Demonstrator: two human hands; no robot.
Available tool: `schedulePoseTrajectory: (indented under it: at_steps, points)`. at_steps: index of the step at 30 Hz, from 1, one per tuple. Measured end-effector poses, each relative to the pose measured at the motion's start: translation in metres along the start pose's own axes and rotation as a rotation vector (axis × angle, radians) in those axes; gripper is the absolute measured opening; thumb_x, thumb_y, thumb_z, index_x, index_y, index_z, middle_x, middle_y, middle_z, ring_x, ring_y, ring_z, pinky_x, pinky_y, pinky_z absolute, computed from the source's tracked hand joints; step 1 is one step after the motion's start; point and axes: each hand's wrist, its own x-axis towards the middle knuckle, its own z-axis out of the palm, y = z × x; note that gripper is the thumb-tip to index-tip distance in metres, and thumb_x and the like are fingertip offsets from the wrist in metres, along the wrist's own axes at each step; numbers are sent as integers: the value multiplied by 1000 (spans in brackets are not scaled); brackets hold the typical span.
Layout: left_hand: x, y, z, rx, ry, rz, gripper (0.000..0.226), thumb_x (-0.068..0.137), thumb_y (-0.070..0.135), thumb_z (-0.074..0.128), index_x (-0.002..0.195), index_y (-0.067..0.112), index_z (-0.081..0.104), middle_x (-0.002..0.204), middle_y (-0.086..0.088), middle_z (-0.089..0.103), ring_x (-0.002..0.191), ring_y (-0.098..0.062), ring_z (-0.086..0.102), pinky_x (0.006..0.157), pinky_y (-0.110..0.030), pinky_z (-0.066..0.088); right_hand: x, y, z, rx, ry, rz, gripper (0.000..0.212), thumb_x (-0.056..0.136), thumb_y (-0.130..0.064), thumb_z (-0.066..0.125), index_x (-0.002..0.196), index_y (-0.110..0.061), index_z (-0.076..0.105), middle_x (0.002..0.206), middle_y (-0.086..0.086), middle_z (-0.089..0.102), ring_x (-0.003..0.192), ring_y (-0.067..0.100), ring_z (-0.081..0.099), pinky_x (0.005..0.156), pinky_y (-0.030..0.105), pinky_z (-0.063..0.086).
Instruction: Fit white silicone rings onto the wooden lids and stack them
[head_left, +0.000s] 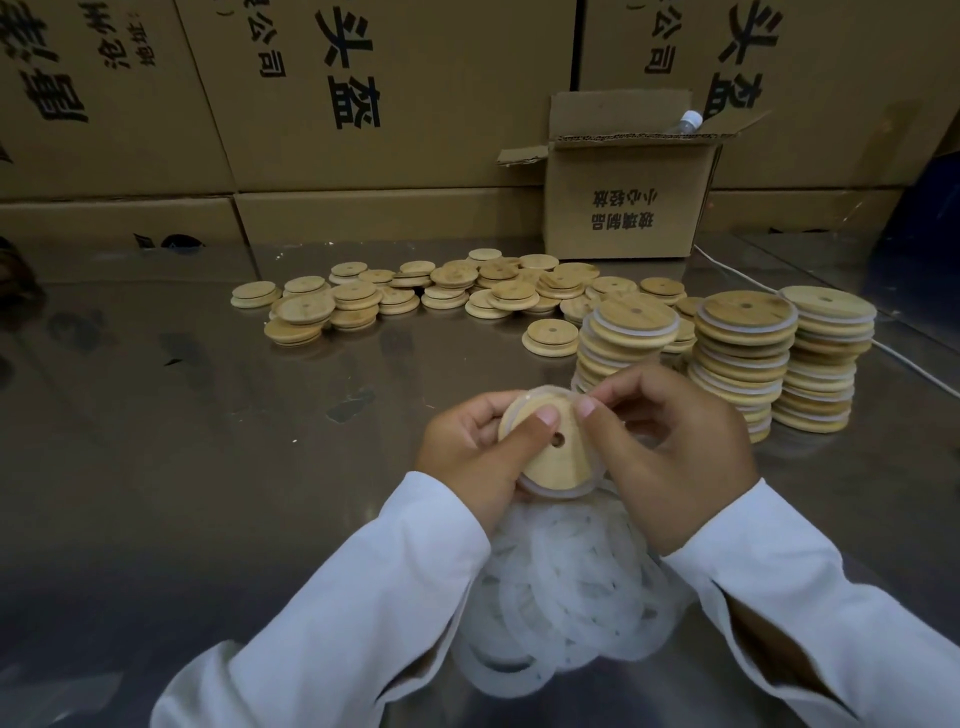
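A round wooden lid with a small centre hole is held above the table, a white silicone ring partly around its rim. My left hand grips the lid's left side, thumb on its face. My right hand pinches the ring at the lid's upper right edge. Beneath my wrists lies a heap of loose white rings. Three stacks of ringed lids stand to the right. Bare wooden lids lie scattered across the far middle of the table.
The table is shiny metal. An open cardboard box with a bottle cap showing stands behind the lids. Large printed cartons wall off the back. A white cable runs along the right side.
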Motion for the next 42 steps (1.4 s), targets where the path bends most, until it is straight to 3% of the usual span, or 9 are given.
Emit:
schedulePoseTrajectory:
  at_steps: [3, 8, 12, 15, 22, 28, 32, 38, 42]
  points:
    - [0, -1, -2, 83, -9, 50, 10, 83, 7, 62, 90, 7, 69, 79, -14, 72, 72, -22, 67, 73, -32, 55, 0, -1, 0, 43, -56, 80, 14, 76, -14, 65, 67, -24, 62, 71, -9, 65, 71, 8, 61, 68, 23, 50]
    - [3, 8, -8, 233, -49, 143, 10, 82, 8, 64, 90, 12, 68, 75, -7, 72, 71, -16, 67, 69, -29, 54, 9, -1, -6, 227, -87, 254, 16, 75, -13, 67, 63, -23, 66, 65, -7, 66, 61, 1, 58, 63, 12, 47]
    - [6, 14, -11, 232, -95, 141, 10, 80, 8, 64, 88, 13, 67, 73, -3, 72, 70, -14, 67, 69, -28, 54, 10, 1, -8, 362, -117, 367, 21, 74, -15, 68, 56, -24, 69, 59, -7, 66, 64, 8, 59, 69, 25, 48]
    - [8, 16, -14, 251, -127, 151, 12, 80, 8, 64, 91, 10, 67, 75, -5, 72, 71, -14, 67, 68, -25, 54, 12, 1, -9, 388, -128, 405, 24, 74, -15, 68, 53, -25, 69, 56, -8, 65, 59, 6, 57, 65, 22, 45]
    - [10, 18, -19, 171, -132, 147, 23, 71, 16, 64, 92, 7, 68, 74, -7, 72, 70, -17, 67, 65, -25, 54, 11, -3, -10, 332, -152, 289, 22, 76, -14, 67, 58, -27, 67, 58, -12, 66, 59, 1, 58, 59, 8, 46]
    - [8, 8, -15, 165, -13, 124, 11, 79, 9, 65, 89, 9, 69, 77, -9, 72, 71, -19, 67, 70, -30, 54, 5, -2, -3, 317, -97, 260, 19, 75, -9, 68, 63, -23, 65, 62, -6, 65, 62, 9, 58, 63, 17, 49]
    - [13, 9, -19, 136, 106, 142, 7, 80, 9, 66, 84, 15, 67, 68, 0, 72, 66, -13, 66, 66, -29, 51, -1, -2, 3, 181, -85, 184, 5, 70, -23, 67, 70, -24, 62, 66, -6, 62, 65, 8, 56, 63, 18, 48]
    - [9, 6, -14, 124, 44, 140, 9, 78, 8, 67, 86, 13, 67, 73, -2, 72, 68, -15, 67, 66, -28, 53, -1, -2, 2, 110, -66, 154, 5, 73, -25, 66, 69, -26, 62, 66, -11, 63, 67, 3, 57, 65, 17, 48]
    - [9, 9, -15, 130, 3, 148, 9, 79, 8, 65, 86, 12, 66, 72, -1, 72, 68, -14, 67, 64, -25, 54, 4, 0, -2, 136, -84, 215, 11, 76, -20, 65, 66, -23, 63, 69, -5, 66, 72, 17, 62, 72, 30, 51]
